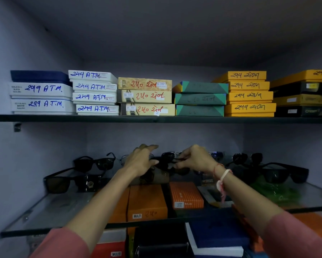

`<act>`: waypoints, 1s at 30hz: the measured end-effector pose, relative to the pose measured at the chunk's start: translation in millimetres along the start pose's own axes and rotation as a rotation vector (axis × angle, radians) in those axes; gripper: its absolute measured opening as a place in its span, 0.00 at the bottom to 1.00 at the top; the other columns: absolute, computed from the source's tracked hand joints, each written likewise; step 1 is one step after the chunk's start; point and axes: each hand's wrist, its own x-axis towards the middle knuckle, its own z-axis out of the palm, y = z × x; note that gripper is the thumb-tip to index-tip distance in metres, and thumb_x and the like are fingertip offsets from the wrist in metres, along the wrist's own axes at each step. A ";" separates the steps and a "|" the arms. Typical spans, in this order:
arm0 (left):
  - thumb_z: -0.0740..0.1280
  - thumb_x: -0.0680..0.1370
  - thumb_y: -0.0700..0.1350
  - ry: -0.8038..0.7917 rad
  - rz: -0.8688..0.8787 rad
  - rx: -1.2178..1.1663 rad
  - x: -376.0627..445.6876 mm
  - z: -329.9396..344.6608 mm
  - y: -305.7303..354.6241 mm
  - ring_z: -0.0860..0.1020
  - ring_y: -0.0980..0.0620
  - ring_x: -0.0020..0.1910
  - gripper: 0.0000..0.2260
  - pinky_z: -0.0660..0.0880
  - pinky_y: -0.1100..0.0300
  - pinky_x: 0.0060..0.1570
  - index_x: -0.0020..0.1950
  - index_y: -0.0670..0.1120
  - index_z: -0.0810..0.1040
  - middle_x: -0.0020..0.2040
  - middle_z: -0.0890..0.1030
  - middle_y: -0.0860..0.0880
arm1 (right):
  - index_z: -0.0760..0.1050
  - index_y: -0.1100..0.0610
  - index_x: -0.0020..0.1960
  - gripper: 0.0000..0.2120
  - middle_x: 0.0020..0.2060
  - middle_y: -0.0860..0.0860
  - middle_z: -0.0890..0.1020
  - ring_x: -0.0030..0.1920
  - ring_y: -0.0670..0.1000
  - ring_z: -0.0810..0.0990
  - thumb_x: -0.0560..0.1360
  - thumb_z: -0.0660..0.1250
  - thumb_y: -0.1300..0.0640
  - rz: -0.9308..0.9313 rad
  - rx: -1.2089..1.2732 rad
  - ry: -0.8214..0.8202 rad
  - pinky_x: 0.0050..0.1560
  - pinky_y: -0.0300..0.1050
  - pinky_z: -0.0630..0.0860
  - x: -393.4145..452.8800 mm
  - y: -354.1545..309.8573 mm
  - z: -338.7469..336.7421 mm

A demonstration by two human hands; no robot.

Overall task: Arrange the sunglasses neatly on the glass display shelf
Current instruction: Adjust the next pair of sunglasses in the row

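— Reaching in with both, deep over the middle of the glass shelf [50, 211]. Left hand [140, 162] curled over one end of a dark pair of sunglasses [167, 161], thumb and fingers closing on the frame. Right hand [195, 160] pinching the other end, fingertips shut on the rim or the arm; hard to tell which from here.

— And the lie of the held pair?

— Long axis running left to right, roughly in line with the shelf's back edge. Lenses look turned toward the front edge, though half hidden by the fingers. Sitting at or just above the glass, near the middle, toward the back; cannot tell whether touching.

— Anything else on that glass?

— Plenty. Toward the left edge, two black pairs: one near the front [72, 181], arms folded out to the back, and another behind it [95, 162], lenses facing front. Toward the right edge, a big black pair [285, 174] and a round-lens pair [247, 158] behind it by the back.

— Above?

— Upper shelf [156, 119] stacked with flat boxes: white ones [42, 95] on the left, yellow ones [249, 95] to the right. Orange boxes [147, 202] seen through the glass, below the hands.
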 end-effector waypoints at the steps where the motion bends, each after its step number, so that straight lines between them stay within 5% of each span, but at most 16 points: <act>1: 0.67 0.77 0.49 0.005 0.016 -0.013 0.9 -1.4 1.4 0.73 0.44 0.67 0.23 0.72 0.49 0.65 0.72 0.52 0.69 0.69 0.73 0.44 | 0.85 0.57 0.53 0.16 0.46 0.50 0.87 0.44 0.47 0.83 0.68 0.77 0.52 -0.022 0.039 -0.017 0.39 0.34 0.75 -1.3 1.4 -5.4; 5: 0.68 0.77 0.47 0.091 0.038 -0.033 0.2 -5.7 6.8 0.80 0.47 0.55 0.12 0.77 0.51 0.57 0.59 0.46 0.82 0.56 0.84 0.44 | 0.85 0.56 0.52 0.17 0.44 0.50 0.87 0.48 0.50 0.85 0.65 0.79 0.52 -0.024 0.182 -0.005 0.51 0.44 0.82 -1.1 14.5 -22.5; 11: 0.70 0.76 0.49 0.094 0.036 0.056 6.1 -9.9 22.9 0.82 0.47 0.50 0.12 0.79 0.54 0.54 0.53 0.43 0.85 0.52 0.86 0.44 | 0.86 0.56 0.39 0.17 0.35 0.50 0.86 0.38 0.47 0.84 0.59 0.81 0.45 -0.030 0.051 0.348 0.41 0.41 0.82 -0.9 22.9 -33.8; 16: 0.71 0.74 0.47 0.052 -0.090 0.089 9.7 -13.9 38.7 0.83 0.45 0.44 0.11 0.82 0.52 0.45 0.47 0.40 0.85 0.46 0.86 0.43 | 0.87 0.57 0.39 0.16 0.37 0.54 0.87 0.41 0.53 0.85 0.64 0.79 0.44 -0.013 -0.181 0.411 0.40 0.45 0.81 -4.6 24.4 -38.2; 21: 0.66 0.73 0.45 -0.072 -0.274 0.050 10.7 -13.1 47.7 0.71 0.51 0.28 0.16 0.65 0.60 0.28 0.28 0.45 0.67 0.28 0.71 0.50 | 0.86 0.59 0.38 0.13 0.38 0.56 0.86 0.43 0.57 0.84 0.66 0.78 0.48 0.078 -0.214 0.312 0.40 0.47 0.80 -7.9 27.0 -45.3; 24: 0.62 0.75 0.46 -0.172 -0.368 -0.023 8.2 -11.1 51.2 0.68 0.52 0.29 0.13 0.61 0.60 0.27 0.31 0.46 0.66 0.32 0.71 0.49 | 0.81 0.62 0.32 0.12 0.35 0.56 0.83 0.39 0.58 0.83 0.67 0.74 0.54 0.131 -0.204 0.226 0.37 0.44 0.75 -7.4 30.0 -45.4; 27: 0.63 0.74 0.49 -0.213 -0.410 -0.068 4.2 -8.2 54.3 0.75 0.48 0.40 0.10 0.67 0.58 0.36 0.44 0.43 0.77 0.47 0.80 0.44 | 0.71 0.58 0.26 0.14 0.33 0.55 0.78 0.37 0.57 0.79 0.68 0.69 0.57 0.173 -0.187 0.143 0.37 0.44 0.71 -7.1 35.7 -41.3; 30: 0.64 0.73 0.48 -0.225 -0.432 -0.037 1.9 1.2 55.9 0.79 0.44 0.53 0.14 0.70 0.55 0.43 0.53 0.40 0.79 0.57 0.81 0.41 | 0.73 0.59 0.31 0.11 0.41 0.57 0.81 0.43 0.59 0.81 0.70 0.68 0.56 0.193 -0.200 0.072 0.40 0.45 0.73 -7.7 40.7 -35.1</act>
